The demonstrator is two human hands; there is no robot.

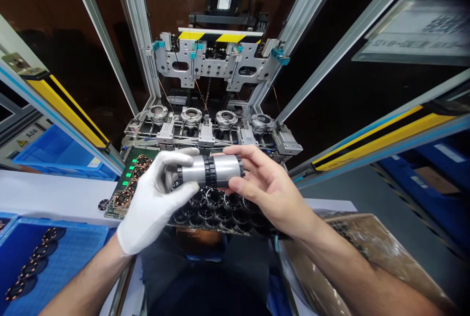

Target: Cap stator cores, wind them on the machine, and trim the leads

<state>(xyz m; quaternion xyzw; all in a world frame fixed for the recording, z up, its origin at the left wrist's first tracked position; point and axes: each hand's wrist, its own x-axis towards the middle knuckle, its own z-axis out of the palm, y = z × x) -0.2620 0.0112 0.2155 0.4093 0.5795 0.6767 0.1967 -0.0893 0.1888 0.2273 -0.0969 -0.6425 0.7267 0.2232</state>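
Note:
Two silver metal cylinders with black toothed rims lie end to end between my hands, level and touching at the middle. My left hand (156, 196), in a white glove, grips the left cylinder (194, 170) between thumb and fingers. Bare, my right hand (270, 189) holds the right cylinder (225, 168) by its outer end. Just below them, several black ring-shaped parts (215, 198) stand in rows. Copper-wound parts (137, 174) sit on a green board (115, 208) to the left.
Behind my hands is a machine with four round fixtures (191, 116) under a metal plate (216, 67). Yellow bars (69, 110) flank it. A blue bin (77, 247) with copper-wound parts is at the left, and a plastic-covered carton (378, 257) at the right.

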